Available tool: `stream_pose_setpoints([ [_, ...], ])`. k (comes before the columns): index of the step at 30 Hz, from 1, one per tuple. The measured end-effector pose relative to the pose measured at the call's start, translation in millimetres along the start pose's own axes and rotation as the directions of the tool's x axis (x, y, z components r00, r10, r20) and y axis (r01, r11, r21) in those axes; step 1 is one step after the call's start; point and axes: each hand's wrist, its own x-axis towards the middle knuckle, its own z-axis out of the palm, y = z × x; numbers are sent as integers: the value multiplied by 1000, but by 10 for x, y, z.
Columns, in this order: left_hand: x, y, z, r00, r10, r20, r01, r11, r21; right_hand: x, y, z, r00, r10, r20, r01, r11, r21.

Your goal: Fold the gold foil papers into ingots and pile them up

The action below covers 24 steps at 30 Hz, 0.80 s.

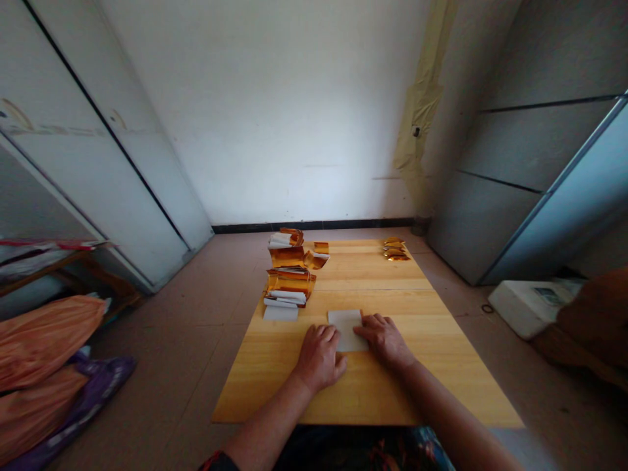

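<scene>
Head view: a white sheet [349, 332] lies flat on the wooden table [373, 392], and both hands are at it. The left hand [318, 354] is at the sheet's left side. Its fingers are curled about halfway in, with the tips by the left edge, and its thumb points to the near left corner. I cannot tell if it pinches the sheet or just rests there. The right hand [387, 341] is at the sheet's right side. Its fingers are bent, and its thumb is on the right edge. I cannot tell how tight it holds.

Left of the sheet and a bit farther off is a white slip [280, 314]. Just beyond that is a big gold pile [292, 281] of shiny paper. Farther away from the sheet is another gold pile [287, 257], with a curled gold piece [315, 261] and a small gold piece [321, 248] beside it. Far beyond the sheet, to its right, sit some folded gold pieces [394, 250]. Well right of the sheet, on the floor, is a white box [527, 304]. Well left of it is an orange bundle [49, 333].
</scene>
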Motion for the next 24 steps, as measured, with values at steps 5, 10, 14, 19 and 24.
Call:
stream_pose_setpoints([
  [5, -34, 109, -20, 999, -49, 19, 48, 998, 40, -72, 106, 4, 1000, 14, -17, -15, 1000, -18],
  [10, -12, 82, 19, 999, -49, -18, 50, 996, 69, -73, 71, -45, 1000, 3, 10, -3, 999, -43],
  [14, 96, 25, 4, 998, -29, -61, 33, 997, 71, -58, -50, -50, 1000, 6, 11, -6, 999, -46],
  [19, 187, -17, 45, 1000, 11, 8, -11, 1000, 10, -9, -125, -15, 998, 56, -3, -57, 998, -13],
  [24, 150, -71, 138, 1000, 13, 13, -13, 1000, -26, 178, -46, -51, 973, 219, -72, -213, 974, 79],
])
